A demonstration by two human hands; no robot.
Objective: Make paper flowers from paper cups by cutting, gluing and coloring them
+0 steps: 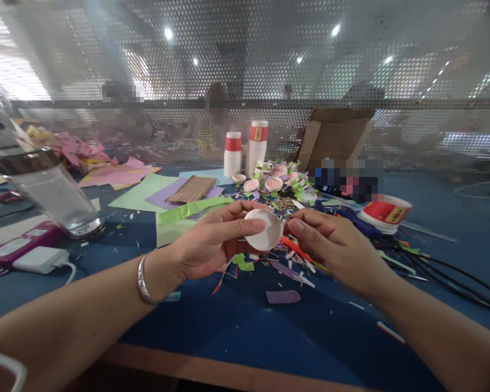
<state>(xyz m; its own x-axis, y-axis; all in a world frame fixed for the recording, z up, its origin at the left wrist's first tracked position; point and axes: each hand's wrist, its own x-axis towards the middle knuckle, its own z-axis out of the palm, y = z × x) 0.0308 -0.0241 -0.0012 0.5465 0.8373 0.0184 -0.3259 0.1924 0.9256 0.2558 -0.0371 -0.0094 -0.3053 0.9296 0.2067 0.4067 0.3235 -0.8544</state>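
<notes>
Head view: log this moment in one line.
left hand: holds white round piece | right hand: beside it, contact unclear | beyond: cup stacks

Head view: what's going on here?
A person's left hand holds a small round white piece. The right hand is at its edge; whether it touches is hard to tell. Paper scraps litter the blue table, with two cup stacks farther back and a red-and-white cup to the right.
</notes>
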